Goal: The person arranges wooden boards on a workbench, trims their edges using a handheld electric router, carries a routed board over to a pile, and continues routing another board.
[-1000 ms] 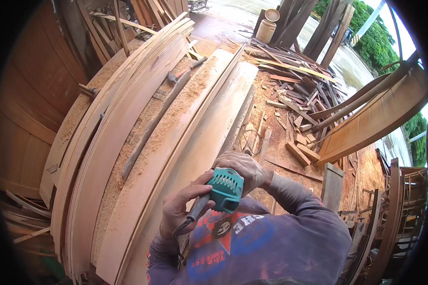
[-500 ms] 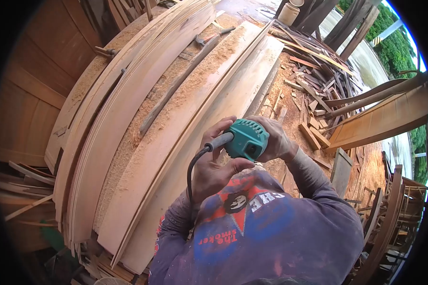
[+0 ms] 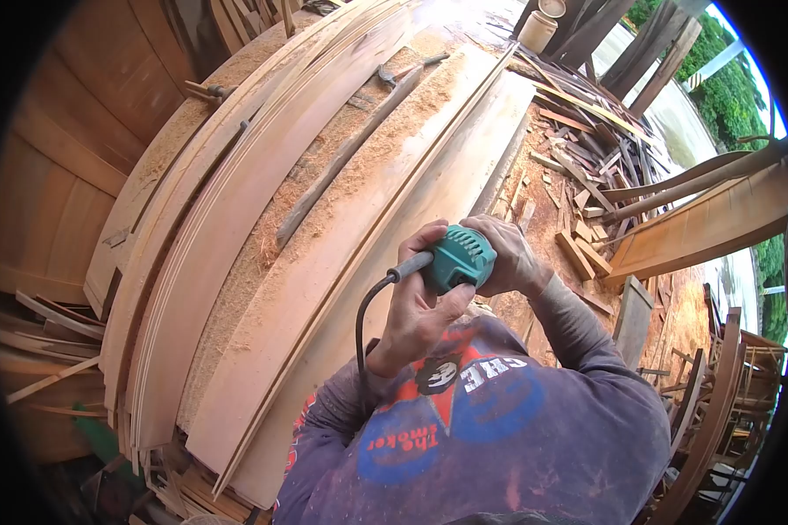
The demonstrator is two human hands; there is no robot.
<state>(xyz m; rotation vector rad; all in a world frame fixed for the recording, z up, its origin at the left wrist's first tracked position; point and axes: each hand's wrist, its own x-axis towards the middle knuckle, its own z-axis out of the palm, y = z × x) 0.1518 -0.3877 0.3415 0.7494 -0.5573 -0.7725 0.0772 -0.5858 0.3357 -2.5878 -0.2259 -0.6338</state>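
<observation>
A green power tool [image 3: 460, 258] with a grey cord sleeve and black cord [image 3: 362, 324] is held upright before my chest. My left hand [image 3: 416, 306] grips its near left side, thumb across the bottom and fingers around the top. My right hand [image 3: 506, 255] wraps around its right side; some of those fingers are hidden behind the tool. The tool's lower end is out of sight. Just beyond it lies a long pale board [image 3: 438, 188], beside another board strewn with sawdust [image 3: 359, 210].
Curved stacked planks [image 3: 228, 219] stand at the left. A hammer [image 3: 387, 77] and a dark wood strip [image 3: 337, 171] lie among sawdust. Scrap wood [image 3: 587, 166] covers the ground at right, near a curved panel [image 3: 700, 227] and a lidded bucket [image 3: 537, 32].
The view has shifted. The tool has turned between my hands, its cord sleeve now pointing left, and my left thumb has come round onto the tool's near face.
</observation>
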